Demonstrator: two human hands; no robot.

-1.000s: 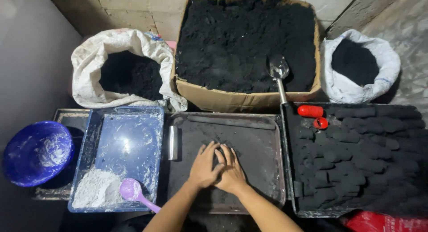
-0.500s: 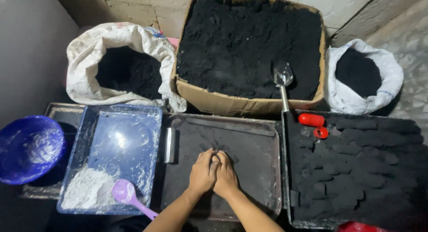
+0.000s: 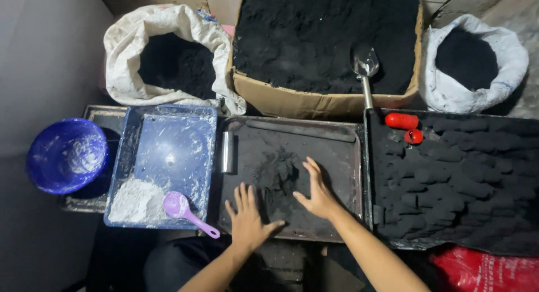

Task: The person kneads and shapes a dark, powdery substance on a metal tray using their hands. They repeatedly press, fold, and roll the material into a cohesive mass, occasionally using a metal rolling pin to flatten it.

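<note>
Reading the head view from left to right, I log a blue bowl [image 3: 66, 155] at the 9 o'clock edge, dusted white inside. Just beside it sits a blue tray [image 3: 168, 152] holding a heap of white powder [image 3: 133, 201] in its near left corner, with a purple scoop [image 3: 181, 208] lying at the heap's 3 o'clock side, handle pointing to 4 o'clock. At 11 o'clock stands a white sack [image 3: 163, 28] filled with black powder.

At centre lies the dark metal tray [image 3: 342, 157]. A loose smear of black powder [image 3: 278, 171] lies on its floor, slightly left of middle. My left hand [image 3: 247, 222] rests flat on the tray's near edge, fingers spread, holding nothing. My right hand [image 3: 319, 192] lies open at the smear's 4 o'clock side, fingers together and pointing to 11 o'clock, holding nothing. The two hands are apart, with bare tray floor between them. Open floor remains along the tray's far rim and right wall.

At 12 o'clock a cardboard box [image 3: 314, 104] of black powder carries a metal scoop [image 3: 365, 62]. At 3 o'clock, a black tray [image 3: 505, 241] is packed with dark moulded lumps [image 3: 466, 174], and two red caps [image 3: 402, 121] lie at its far left corner. A second white sack [image 3: 449, 93] stands at 1 o'clock.
</note>
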